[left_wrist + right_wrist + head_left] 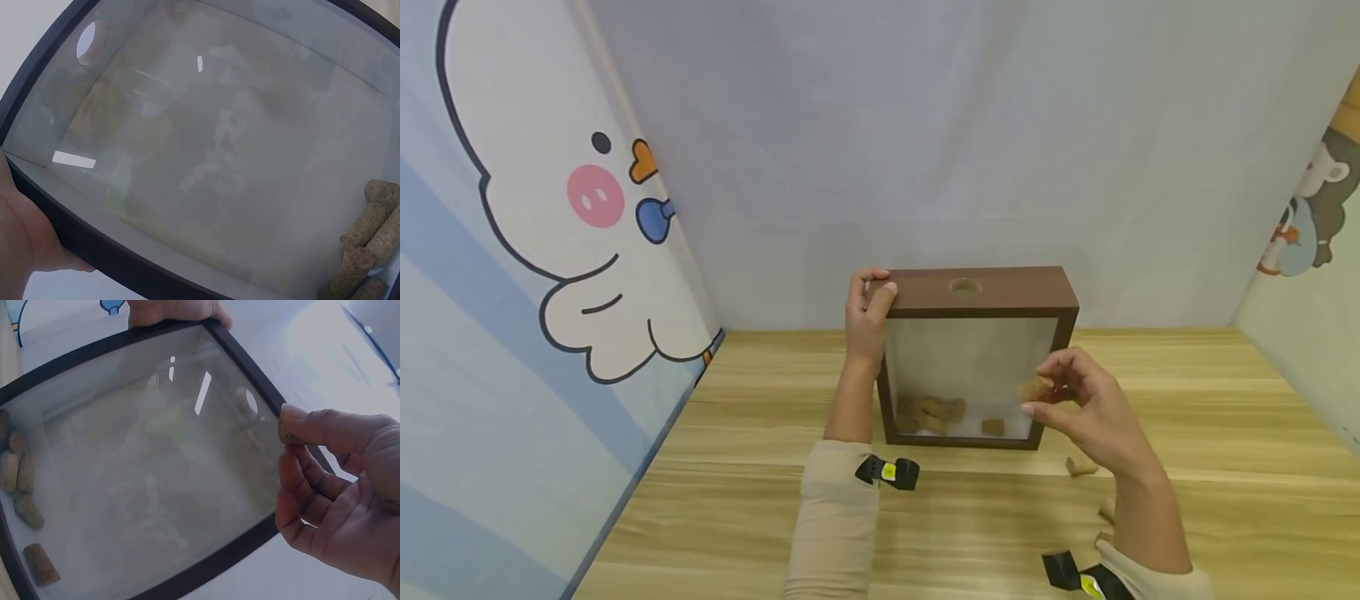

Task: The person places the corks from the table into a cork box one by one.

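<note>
A brown shadow box frame [977,293] with a clear front stands upright on the table, a round hole in its top. My left hand [867,321] grips its upper left corner, thumb and fingers over the top. Between thumb and fingers of my right hand [1093,408] is a wine cork [1034,389], held before the right side of the front pane. In the right wrist view the held cork [288,432] is mostly covered by the fingers. Several corks [931,410] lie heaped in the box's lower left, and a single cork [992,427] lies further right inside.
Loose corks lie on the wooden table [737,500], one cork [1081,466] just right of the box and others near my right forearm. A pale curtain [865,133] hangs close behind the box. A printed cartoon cloth [512,208] borders the left side.
</note>
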`<state>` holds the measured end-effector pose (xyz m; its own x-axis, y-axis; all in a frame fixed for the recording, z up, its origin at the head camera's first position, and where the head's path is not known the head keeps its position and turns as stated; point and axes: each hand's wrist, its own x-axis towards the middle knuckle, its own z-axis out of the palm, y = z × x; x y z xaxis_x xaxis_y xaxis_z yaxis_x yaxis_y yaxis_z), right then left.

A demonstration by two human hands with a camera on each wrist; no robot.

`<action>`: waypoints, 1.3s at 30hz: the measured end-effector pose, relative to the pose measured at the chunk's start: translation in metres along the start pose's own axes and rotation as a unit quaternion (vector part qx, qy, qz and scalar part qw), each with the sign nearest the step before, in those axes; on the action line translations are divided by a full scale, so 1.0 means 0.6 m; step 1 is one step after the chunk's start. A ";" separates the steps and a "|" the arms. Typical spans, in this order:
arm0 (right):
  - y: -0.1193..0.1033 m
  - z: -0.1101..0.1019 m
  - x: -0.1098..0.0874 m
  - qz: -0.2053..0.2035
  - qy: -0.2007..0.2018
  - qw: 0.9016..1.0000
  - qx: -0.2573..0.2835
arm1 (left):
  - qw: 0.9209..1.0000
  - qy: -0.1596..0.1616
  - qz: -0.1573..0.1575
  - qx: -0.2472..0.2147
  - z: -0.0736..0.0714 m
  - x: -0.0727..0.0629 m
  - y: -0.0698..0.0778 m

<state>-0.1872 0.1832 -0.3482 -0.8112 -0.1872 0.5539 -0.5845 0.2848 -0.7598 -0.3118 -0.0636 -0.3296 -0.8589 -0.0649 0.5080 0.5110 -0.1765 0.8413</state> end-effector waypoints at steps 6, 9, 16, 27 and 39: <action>-0.018 0.011 0.026 -0.036 0.010 0.999 0.013 | 1.000 -0.001 0.000 0.003 -0.001 0.000 0.000; -0.030 0.014 0.039 -0.050 0.024 0.998 0.027 | 1.000 -0.001 0.000 0.004 -0.001 0.000 0.000; -0.061 0.014 0.069 -0.062 0.050 0.994 0.069 | 1.000 -0.005 0.001 -0.001 -0.002 -0.001 -0.001; -0.104 0.004 0.125 -0.005 0.048 0.997 0.053 | 1.000 -0.004 0.002 0.001 -0.002 -0.001 0.000; -0.112 0.007 0.197 0.086 -0.019 0.996 0.021 | 1.000 -0.005 0.006 0.004 -0.003 -0.001 0.002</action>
<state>-0.2440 0.1378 -0.2329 -0.8992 -0.1749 0.4012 -0.4359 0.2769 -0.8563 -0.3107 -0.0656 -0.3295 -0.8525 -0.0565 0.5197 0.5212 -0.1679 0.8367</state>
